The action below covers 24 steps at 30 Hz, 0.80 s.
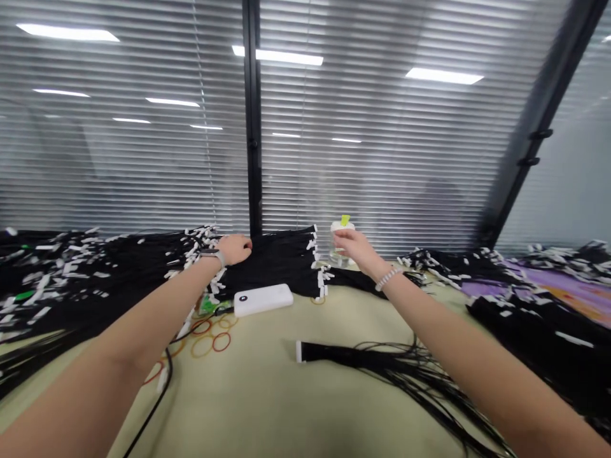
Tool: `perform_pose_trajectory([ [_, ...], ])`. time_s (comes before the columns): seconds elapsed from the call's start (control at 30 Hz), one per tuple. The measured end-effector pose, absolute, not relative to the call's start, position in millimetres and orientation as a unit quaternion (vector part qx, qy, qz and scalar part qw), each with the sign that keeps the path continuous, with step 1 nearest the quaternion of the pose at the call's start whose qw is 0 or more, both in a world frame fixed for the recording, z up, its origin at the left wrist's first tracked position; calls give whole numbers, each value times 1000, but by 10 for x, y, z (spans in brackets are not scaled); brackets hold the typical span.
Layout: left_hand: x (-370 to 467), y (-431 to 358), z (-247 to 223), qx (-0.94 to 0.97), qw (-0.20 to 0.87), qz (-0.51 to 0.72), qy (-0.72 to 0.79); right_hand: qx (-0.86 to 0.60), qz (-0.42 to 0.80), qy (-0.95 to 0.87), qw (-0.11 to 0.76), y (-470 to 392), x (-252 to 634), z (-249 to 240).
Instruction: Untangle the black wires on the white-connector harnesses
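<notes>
Head view: from my end I see both arms stretched well forward over the table (252, 401), since the hands are working near its back, close to the blinds (363, 165). The left hand (235, 249) is at the left end of a flat pile of black cables (274, 264); its fingers curl in, but I cannot tell whether they pinch any strands or only rest there. The right hand (359, 250) is at the clear jar (337, 257) with a white lid, just beyond the pile's right end; its bent fingers overlap the jar, and I cannot make out contact or a grasp. White plugs (321, 280) line the pile's right edge, which I judge keeps the ends together and the strands untangled. One loose bunch (334, 353) lies apart in front, perhaps so it can be picked out easily. The white power bank (263, 300) lies just before the pile, and rubber bands (202, 346) lie near it, probably for easy reach.
</notes>
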<state>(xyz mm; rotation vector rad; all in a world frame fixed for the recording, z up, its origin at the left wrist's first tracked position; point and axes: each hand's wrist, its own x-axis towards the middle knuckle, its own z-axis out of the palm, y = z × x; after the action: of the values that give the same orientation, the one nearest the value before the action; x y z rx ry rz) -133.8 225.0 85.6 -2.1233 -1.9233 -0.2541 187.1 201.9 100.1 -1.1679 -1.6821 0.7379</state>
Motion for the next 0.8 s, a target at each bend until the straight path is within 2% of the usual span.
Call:
perform_pose_trajectory([
  [0.17, -1194, 2303, 805, -751, 135, -30, -645, -441, 251, -761, 404, 1297, 2161, 944],
  [0.3, -1176, 2352, 882, -740, 152, -21, -655, -419, 217, -791, 391, 687, 2566, 883],
  [0.5, -1137, 2327, 1063, -709, 197, -81, -673, -511, 119, -764, 377, 6, 3271, 670],
  [0.67, -1111, 2224, 1075, -689, 191, -114, -690, -573, 59, -758, 307, -301, 3546, 381],
  [0.8, -879, 2044, 1058, -694, 179, -147, -682, -549, 12, -798, 249, -319, 3439, 325],
])
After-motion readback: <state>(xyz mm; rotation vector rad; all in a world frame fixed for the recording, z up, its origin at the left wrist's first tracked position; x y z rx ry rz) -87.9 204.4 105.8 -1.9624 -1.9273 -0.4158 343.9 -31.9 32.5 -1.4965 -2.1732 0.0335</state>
